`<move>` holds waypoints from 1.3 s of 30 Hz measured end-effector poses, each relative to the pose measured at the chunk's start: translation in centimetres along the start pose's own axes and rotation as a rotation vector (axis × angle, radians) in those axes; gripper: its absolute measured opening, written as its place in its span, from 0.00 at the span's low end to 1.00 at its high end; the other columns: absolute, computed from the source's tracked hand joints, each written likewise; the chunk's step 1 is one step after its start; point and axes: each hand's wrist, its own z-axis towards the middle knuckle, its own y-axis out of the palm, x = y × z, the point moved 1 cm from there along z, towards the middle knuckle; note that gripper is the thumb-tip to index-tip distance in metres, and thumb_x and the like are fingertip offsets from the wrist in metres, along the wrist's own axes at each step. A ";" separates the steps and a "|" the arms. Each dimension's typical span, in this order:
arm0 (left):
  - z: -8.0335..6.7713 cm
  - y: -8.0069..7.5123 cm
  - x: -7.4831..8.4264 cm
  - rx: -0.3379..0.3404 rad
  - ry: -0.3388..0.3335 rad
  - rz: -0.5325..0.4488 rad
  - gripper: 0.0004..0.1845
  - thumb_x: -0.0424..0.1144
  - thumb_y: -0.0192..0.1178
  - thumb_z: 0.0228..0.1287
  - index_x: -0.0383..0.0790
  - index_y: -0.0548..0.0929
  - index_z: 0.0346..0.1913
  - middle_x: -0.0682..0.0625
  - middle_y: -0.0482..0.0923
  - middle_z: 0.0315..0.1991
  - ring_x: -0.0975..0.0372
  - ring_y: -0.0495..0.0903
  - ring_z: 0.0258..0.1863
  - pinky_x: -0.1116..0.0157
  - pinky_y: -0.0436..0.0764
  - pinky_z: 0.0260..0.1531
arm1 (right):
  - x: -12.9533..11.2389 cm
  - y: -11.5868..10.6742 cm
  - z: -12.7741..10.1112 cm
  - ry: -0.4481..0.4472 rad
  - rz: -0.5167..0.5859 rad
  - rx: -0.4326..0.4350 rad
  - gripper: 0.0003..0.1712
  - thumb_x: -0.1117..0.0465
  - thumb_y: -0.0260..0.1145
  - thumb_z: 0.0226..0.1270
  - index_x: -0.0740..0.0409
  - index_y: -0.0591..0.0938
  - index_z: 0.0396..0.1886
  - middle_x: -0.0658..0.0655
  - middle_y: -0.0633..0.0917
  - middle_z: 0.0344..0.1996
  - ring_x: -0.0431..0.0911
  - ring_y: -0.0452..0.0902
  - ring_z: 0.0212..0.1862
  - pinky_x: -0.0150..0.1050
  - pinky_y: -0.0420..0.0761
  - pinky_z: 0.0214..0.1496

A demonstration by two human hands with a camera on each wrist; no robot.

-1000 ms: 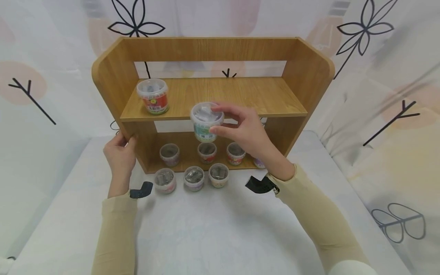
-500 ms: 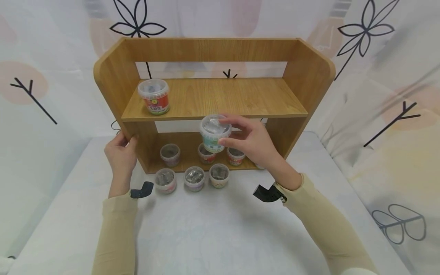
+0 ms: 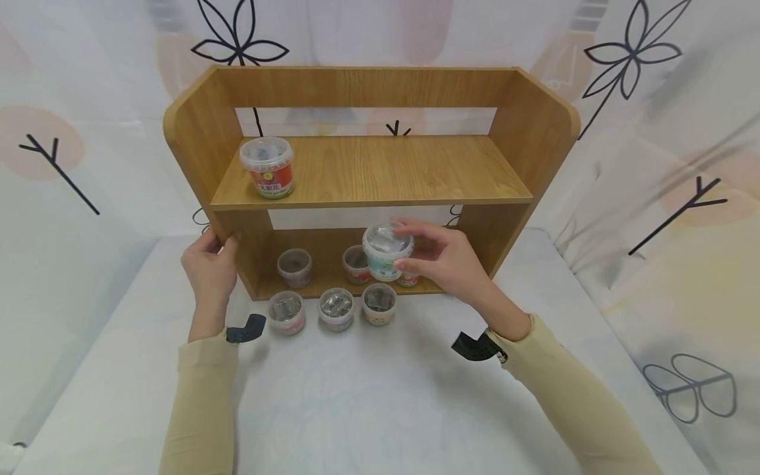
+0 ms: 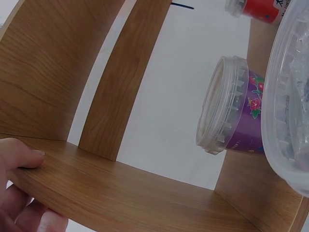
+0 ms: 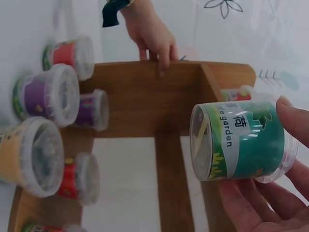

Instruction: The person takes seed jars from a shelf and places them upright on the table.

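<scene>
My right hand (image 3: 448, 264) holds a clear-lidded plastic tub (image 3: 382, 259) between thumb and fingers, in front of the lower compartment of the wooden shelf (image 3: 371, 202). A teal label with "garden" lettering shows on this tub (image 5: 253, 140) in the right wrist view. On the left, my left hand (image 3: 210, 267) grips the shelf's side panel (image 4: 120, 198), thumb on the inner face and fingers round the outside. A red-labelled tub (image 3: 267, 167) stands at the upper board's left end. Several more tubs sit on the lower board, including a purple one (image 4: 244, 108).
Three lidded tubs, left (image 3: 286, 313), middle (image 3: 336, 309) and right (image 3: 379, 304), stand on the white tabletop (image 3: 356, 396) just before the shelf. Behind it hangs a patterned cloth (image 3: 107, 86).
My right hand has moved down and to the right with the teal tub, from the upper board's front edge to before the lower compartment. My left hand keeps its grip.
</scene>
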 end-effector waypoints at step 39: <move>0.4 0.2 -0.6 0.021 0.091 0.009 0.16 0.38 0.60 0.68 0.39 0.86 0.55 0.45 0.84 0.52 0.58 0.82 0.55 0.58 0.79 0.57 | 9.3 -1.8 -5.6 0.233 -0.063 0.062 0.29 0.62 0.78 0.56 0.60 0.82 0.59 0.55 0.79 0.64 0.52 0.76 0.59 0.32 0.80 0.55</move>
